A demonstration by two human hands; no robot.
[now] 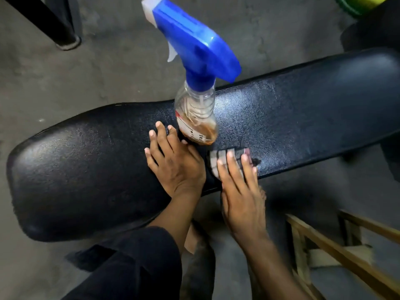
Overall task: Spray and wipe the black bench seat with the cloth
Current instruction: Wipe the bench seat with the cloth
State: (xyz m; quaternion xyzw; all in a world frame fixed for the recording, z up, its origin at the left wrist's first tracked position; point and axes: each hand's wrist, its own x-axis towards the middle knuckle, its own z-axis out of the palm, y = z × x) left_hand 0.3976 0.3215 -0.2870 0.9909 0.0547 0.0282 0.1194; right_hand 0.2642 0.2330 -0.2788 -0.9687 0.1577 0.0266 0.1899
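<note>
The black bench seat (86,169) runs across the head view from lower left to upper right, its padded surface shiny. A clear spray bottle (195,118) with a blue trigger head and amber liquid stands upright on the middle of the seat. My left hand (175,163) lies flat on the seat just left of the bottle's base, fingers spread, thumb close to the bottle. My right hand (240,191) presses a dark checkered cloth (218,158) against the seat near its front edge, fingers stretched over it. Most of the cloth is hidden under the fingers.
A black metal leg (54,22) stands on the grey concrete floor at top left. A wooden frame (346,256) sits at bottom right below the bench. A yellow-green object (363,3) shows at the top right corner. My dark-trousered leg (129,267) is at the bottom.
</note>
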